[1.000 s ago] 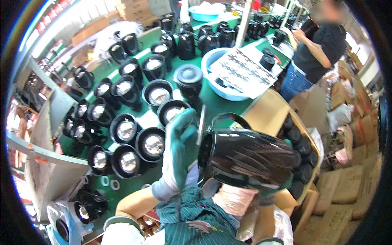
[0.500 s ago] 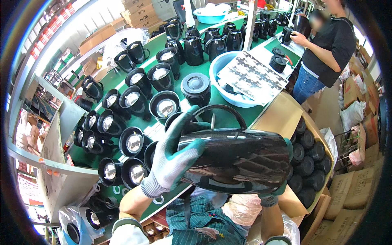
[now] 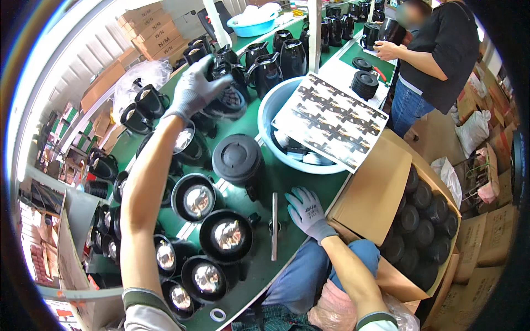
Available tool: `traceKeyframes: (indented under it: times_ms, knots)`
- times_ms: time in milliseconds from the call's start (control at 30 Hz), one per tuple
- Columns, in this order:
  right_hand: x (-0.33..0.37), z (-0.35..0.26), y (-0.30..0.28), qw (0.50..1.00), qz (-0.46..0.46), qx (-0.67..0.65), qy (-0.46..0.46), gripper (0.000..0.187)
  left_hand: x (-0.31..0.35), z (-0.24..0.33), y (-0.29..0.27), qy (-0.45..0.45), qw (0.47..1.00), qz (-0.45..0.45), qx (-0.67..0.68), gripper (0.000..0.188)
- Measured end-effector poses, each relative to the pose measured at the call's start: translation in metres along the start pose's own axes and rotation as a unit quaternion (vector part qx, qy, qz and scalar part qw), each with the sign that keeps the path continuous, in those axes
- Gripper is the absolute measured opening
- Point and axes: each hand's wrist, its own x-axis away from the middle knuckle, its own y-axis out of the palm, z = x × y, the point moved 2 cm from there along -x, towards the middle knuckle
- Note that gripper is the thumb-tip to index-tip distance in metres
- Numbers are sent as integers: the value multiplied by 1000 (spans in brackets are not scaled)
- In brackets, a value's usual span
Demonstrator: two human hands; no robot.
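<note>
My left hand [image 3: 194,91], in a grey glove, stretches far over the table with its fingers curled at a black jug [image 3: 225,106]. That jug is tilted and partly blurred, so the exact grip is hard to see. My right hand [image 3: 307,214], gloved too, rests flat at the table's near edge with fingers spread and nothing in it. Just left of it stands a metal bar [image 3: 274,226]. Between the hands is a black jug with a round lid [image 3: 237,157]. Open black jugs with shiny liners, such as this near one [image 3: 227,235], crowd the left.
A blue basin [image 3: 267,118] holds small parts under a printed sheet [image 3: 331,118]. On the right, an open carton [image 3: 369,193] contains several round black pieces [image 3: 422,198]. Across the table a co-worker [image 3: 436,60] holds a black jug. A white ring [image 3: 217,314] lies near the front edge.
The black jug both hands held close in front is no longer there. My left hand has gone far forward and left; my right hand has come down onto the table edge. The view has shifted.
</note>
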Motion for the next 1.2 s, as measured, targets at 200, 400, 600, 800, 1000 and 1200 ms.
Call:
traceKeyframes:
  times_ms: [200, 400, 600, 800, 1000, 1200]
  knots:
    - [-4, 9, 11, 999, -49, 19, 15, 46, 11, -79, 132, -111, 984, -135, -41, 90]
    - [-5, 14, 11, 996, -66, 49, 32, 48, 8, -93, 74, -225, 916, -226, -245, 54]
    - [-4, 12, 12, 999, -30, 9, 16, 46, 31, -119, 69, -283, 886, -173, -325, 37]
    - [-1, 10, 22, 1000, -16, 3, 4, 44, 37, -88, -58, -181, 909, -63, -370, 30]
    - [-4, -24, -48, 982, 132, -128, 51, 27, 64, 41, -197, 19, 943, 43, -331, 30]
    - [-3, -158, -255, 956, 180, -142, -184, 78, 181, 195, -234, 174, 970, -94, -139, 36]
